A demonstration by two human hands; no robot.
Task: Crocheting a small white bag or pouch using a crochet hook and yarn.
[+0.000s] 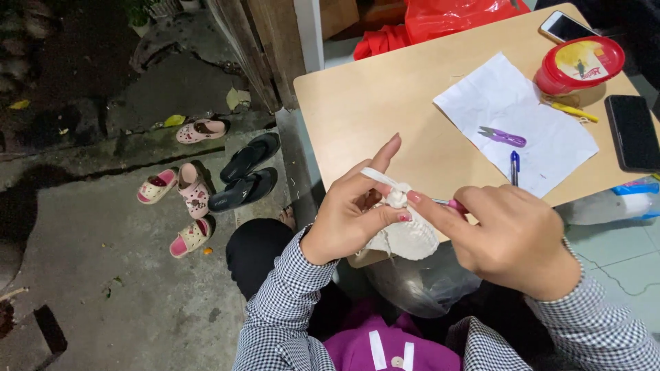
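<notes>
- Left hand (347,216) pinches the white crochet piece (405,237) between thumb and finger, with the white yarn (378,177) looped over the raised index finger.
- Right hand (512,237) is closed around a pink hook (450,204), tip right at the piece.
- The piece hangs over the lap, just off the table (385,89) edge.
- On the table: paper (543,130), purple snips (503,136), pen (514,167), red tub (577,65), two phones.
- Sandals (206,185) sit on the floor, well off to the left.
</notes>
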